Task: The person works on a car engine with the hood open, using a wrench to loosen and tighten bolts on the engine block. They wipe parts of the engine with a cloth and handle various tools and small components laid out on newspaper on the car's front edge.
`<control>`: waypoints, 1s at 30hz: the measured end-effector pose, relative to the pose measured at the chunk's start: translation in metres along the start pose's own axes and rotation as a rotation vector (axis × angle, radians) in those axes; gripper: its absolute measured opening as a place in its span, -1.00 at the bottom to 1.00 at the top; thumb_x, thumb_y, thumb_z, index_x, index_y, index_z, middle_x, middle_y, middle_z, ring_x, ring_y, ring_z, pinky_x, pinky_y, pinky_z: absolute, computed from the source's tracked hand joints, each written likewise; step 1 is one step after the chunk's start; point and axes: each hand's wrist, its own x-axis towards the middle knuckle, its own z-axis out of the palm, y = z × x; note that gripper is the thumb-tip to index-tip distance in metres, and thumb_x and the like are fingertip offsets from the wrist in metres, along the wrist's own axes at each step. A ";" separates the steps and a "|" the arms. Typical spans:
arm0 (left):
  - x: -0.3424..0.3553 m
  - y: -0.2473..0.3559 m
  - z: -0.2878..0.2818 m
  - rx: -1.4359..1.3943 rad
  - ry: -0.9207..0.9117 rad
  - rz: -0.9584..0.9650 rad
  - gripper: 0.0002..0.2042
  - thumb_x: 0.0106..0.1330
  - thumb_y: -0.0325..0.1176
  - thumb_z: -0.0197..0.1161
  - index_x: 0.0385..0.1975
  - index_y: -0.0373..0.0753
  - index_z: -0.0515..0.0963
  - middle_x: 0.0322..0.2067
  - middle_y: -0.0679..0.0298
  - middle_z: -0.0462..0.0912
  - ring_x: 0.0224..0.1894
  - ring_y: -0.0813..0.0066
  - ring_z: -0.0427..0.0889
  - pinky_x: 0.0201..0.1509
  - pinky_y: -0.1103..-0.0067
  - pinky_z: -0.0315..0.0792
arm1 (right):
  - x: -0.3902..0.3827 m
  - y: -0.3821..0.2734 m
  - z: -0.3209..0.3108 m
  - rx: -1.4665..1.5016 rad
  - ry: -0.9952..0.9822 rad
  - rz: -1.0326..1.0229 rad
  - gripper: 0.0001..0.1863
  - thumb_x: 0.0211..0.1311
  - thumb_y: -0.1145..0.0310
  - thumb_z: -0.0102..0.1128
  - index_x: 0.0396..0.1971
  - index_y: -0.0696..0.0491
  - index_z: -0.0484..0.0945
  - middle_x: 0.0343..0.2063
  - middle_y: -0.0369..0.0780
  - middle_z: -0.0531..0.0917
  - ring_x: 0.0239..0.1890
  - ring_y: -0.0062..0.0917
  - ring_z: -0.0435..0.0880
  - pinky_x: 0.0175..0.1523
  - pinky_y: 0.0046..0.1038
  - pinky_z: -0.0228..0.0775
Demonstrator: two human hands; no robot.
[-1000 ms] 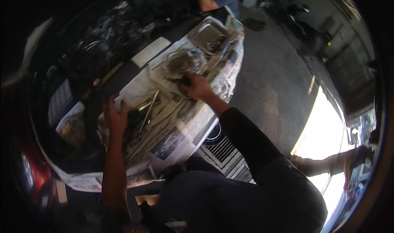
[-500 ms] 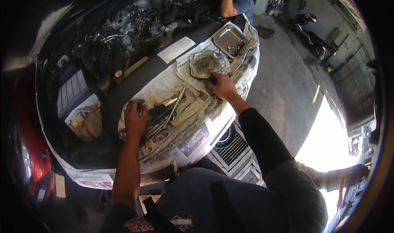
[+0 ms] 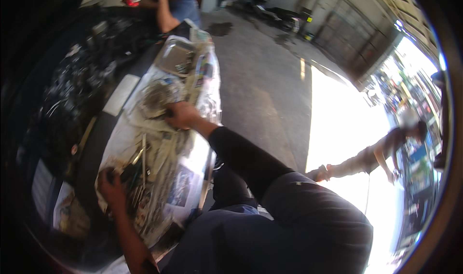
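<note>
My left hand (image 3: 113, 192) is curled at the near left end of the newspaper (image 3: 181, 187), around something small and dark that I cannot make out. Beside it lie several hand tools, among them a long metal rod-like tool (image 3: 143, 163) and one with a dark handle (image 3: 128, 171). Farther off, my right hand (image 3: 182, 115) has its fingers bent together at the near right edge of a crumpled, grimy wad (image 3: 156, 98), perhaps cloth or paper. Whatever sits between those fingertips is too blurred to name.
A metal tray (image 3: 169, 59) with small parts stands beyond the wad. A pale flat sheet (image 3: 121, 94) lies left of it, by the open engine bay (image 3: 67, 90). Another person (image 3: 181, 6) leans at the far end; a second person (image 3: 386, 151) bends over at right. A motorcycle (image 3: 275, 11) stands behind.
The view has swung to the right, so the car has shifted left and more bright ground shows. Both hands stay near the same spots on the newspaper.
</note>
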 end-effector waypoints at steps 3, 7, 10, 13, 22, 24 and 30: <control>-0.002 0.000 0.005 0.019 0.041 0.025 -0.76 0.46 -0.46 0.36 0.06 -0.34 0.70 -0.04 0.03 0.80 0.01 0.08 0.77 0.19 0.24 0.60 | -0.008 -0.003 -0.010 0.046 -0.006 0.029 -0.50 0.37 -0.06 0.39 0.16 -0.07 0.76 0.00 -0.05 0.86 0.15 -0.01 0.81 0.32 -0.04 0.63; 0.001 -0.005 0.001 0.055 -0.012 0.020 -0.72 0.52 -0.35 0.32 0.11 -0.35 0.70 0.00 -0.02 0.80 0.07 0.01 0.77 0.23 0.20 0.59 | -0.010 -0.005 -0.012 0.072 -0.010 0.020 -0.52 0.36 -0.07 0.36 0.10 -0.06 0.77 -0.02 -0.03 0.86 0.14 -0.02 0.81 0.30 -0.02 0.64; 0.003 -0.008 0.000 0.085 0.047 0.074 -0.72 0.42 -0.35 0.39 0.06 -0.31 0.71 -0.06 -0.02 0.82 -0.06 -0.02 0.82 0.10 0.20 0.65 | -0.009 -0.003 -0.007 0.113 0.039 -0.023 -0.50 0.28 -0.03 0.36 0.11 -0.06 0.76 -0.03 0.01 0.86 0.11 0.02 0.82 0.25 0.04 0.66; -0.003 -0.006 -0.002 0.073 0.058 0.039 -0.71 0.36 -0.36 0.43 0.05 -0.22 0.70 -0.15 0.05 0.79 -0.09 0.02 0.78 0.11 0.16 0.57 | -0.007 0.000 -0.003 0.093 0.006 0.008 -0.51 0.38 -0.05 0.31 0.16 -0.07 0.75 -0.03 0.04 0.85 0.11 0.04 0.82 0.26 0.06 0.64; -0.012 0.015 -0.005 0.186 0.076 -0.001 -0.67 0.34 -0.31 0.50 0.08 -0.16 0.70 -0.18 0.14 0.76 -0.03 0.10 0.73 0.24 0.17 0.47 | -0.008 -0.005 -0.002 0.086 0.051 -0.025 -0.57 0.37 -0.01 0.33 0.07 -0.05 0.75 -0.06 -0.01 0.86 0.07 0.05 0.81 0.21 0.05 0.63; -0.012 0.017 -0.006 0.208 0.074 -0.007 -0.68 0.34 -0.30 0.50 0.06 -0.15 0.70 -0.18 0.14 0.76 -0.03 0.10 0.72 0.24 0.18 0.47 | -0.009 -0.006 -0.003 0.081 0.052 -0.013 -0.57 0.36 -0.01 0.34 0.05 -0.05 0.76 -0.08 -0.01 0.86 0.06 0.06 0.81 0.21 0.04 0.63; -0.013 0.016 -0.007 0.210 0.074 -0.005 -0.72 0.35 -0.29 0.49 0.01 -0.17 0.72 -0.06 0.11 0.81 0.05 0.01 0.73 0.28 0.14 0.50 | -0.010 -0.010 -0.004 0.066 0.073 -0.008 -0.59 0.34 -0.02 0.37 0.01 -0.05 0.76 -0.08 -0.02 0.86 0.04 0.05 0.82 0.19 0.03 0.63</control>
